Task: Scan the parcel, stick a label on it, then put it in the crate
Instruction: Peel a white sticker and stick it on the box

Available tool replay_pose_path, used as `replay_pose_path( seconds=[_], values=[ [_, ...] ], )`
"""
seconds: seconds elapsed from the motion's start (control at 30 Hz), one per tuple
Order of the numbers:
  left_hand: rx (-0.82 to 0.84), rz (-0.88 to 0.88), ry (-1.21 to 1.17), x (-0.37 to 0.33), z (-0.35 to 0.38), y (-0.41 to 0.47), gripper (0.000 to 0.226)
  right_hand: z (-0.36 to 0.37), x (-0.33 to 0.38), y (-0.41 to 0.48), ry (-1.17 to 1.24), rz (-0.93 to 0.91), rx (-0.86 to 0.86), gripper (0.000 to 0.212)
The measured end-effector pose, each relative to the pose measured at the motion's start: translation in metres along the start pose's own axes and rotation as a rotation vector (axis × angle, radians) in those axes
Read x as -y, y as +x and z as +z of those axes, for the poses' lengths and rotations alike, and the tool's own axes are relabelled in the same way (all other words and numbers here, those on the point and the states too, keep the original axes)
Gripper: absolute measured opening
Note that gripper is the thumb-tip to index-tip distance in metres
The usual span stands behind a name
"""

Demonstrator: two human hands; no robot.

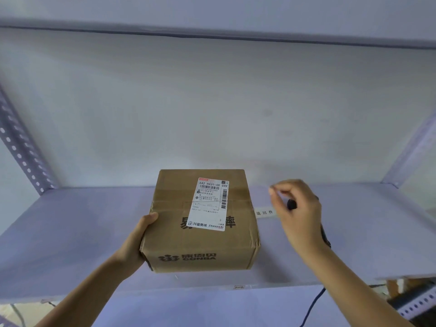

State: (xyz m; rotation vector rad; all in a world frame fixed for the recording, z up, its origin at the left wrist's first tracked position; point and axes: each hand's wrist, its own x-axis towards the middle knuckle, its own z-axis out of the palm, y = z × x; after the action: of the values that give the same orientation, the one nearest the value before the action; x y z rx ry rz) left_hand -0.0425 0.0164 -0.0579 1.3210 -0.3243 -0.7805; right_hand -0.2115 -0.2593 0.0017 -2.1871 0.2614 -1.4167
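A brown cardboard parcel (200, 234) sits on the shelf with a white shipping label (211, 205) on its top face. My left hand (135, 241) grips the parcel's left side, thumb on the top edge. To the right of the parcel, apart from it, my right hand (298, 208) hovers closed around a black scanner (291, 204), mostly hidden in the palm. Its thumb and forefinger are pinched together at the tips; I cannot tell whether they hold anything. A white sticker strip (264, 212) with printed characters lies on the shelf between the parcel and my right hand. No crate is in view.
The pale shelf board (70, 232) runs the full width, with another shelf (212, 31) above. Perforated metal posts (21, 149) stand at the left and right ends. A dark cable (313, 303) hangs from my right hand below the shelf's front edge.
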Motion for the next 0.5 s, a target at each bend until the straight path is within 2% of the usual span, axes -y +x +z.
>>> replay_pose_path(
  seconds=[0.1, 0.17, 0.3, 0.37, 0.5],
  values=[
    [-0.017, -0.001, -0.018, -0.001, 0.002, -0.001, 0.046, 0.01, 0.014, -0.02, -0.123, -0.33, 0.049, 0.026],
    [-0.021, 0.0, -0.017, -0.003, 0.003, -0.002, 0.045, 0.015, 0.02, -0.032, -0.159, -0.459, 0.06, 0.029],
    [-0.001, 0.001, -0.025, -0.006, 0.006, -0.005, 0.043, 0.024, 0.031, -0.044, -0.203, -0.582, 0.015, 0.017],
    [-0.003, -0.003, 0.002, -0.006, 0.006, -0.006, 0.044, 0.027, 0.035, -0.045, -0.19, -0.609, -0.021, 0.021],
    [-0.065, 0.036, 0.179, -0.011, 0.006, -0.009, 0.043, 0.032, 0.042, -0.046, -0.206, -0.627, -0.043, 0.021]
  ],
)
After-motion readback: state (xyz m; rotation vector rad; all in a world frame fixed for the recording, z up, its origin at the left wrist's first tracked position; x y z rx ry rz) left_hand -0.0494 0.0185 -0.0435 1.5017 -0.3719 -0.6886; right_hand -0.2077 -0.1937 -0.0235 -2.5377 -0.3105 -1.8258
